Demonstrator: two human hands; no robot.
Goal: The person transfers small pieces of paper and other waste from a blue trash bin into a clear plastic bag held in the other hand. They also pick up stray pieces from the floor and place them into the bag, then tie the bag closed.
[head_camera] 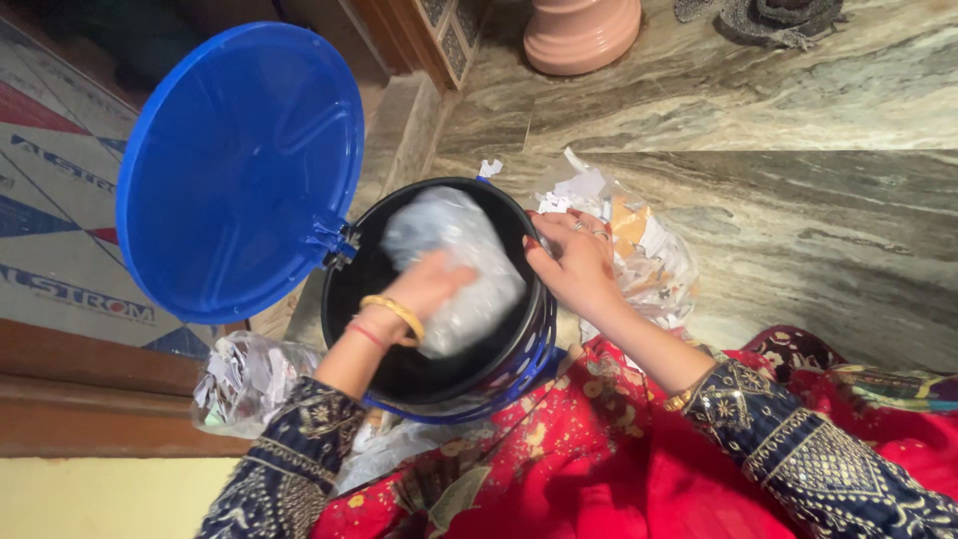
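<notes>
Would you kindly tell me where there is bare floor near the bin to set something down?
Bare marble floor lies right of the paper-filled bag, and more between that bag and the pink pot. It is crowded around the bin: its lid on the left, another bag at lower left, and the left hand and right hand at its mouth.

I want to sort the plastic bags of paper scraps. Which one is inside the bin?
The clear bag under the left hand, in the black bin. The other two lie outside on the floor: one behind the right hand, one beside the left sleeve.
</notes>
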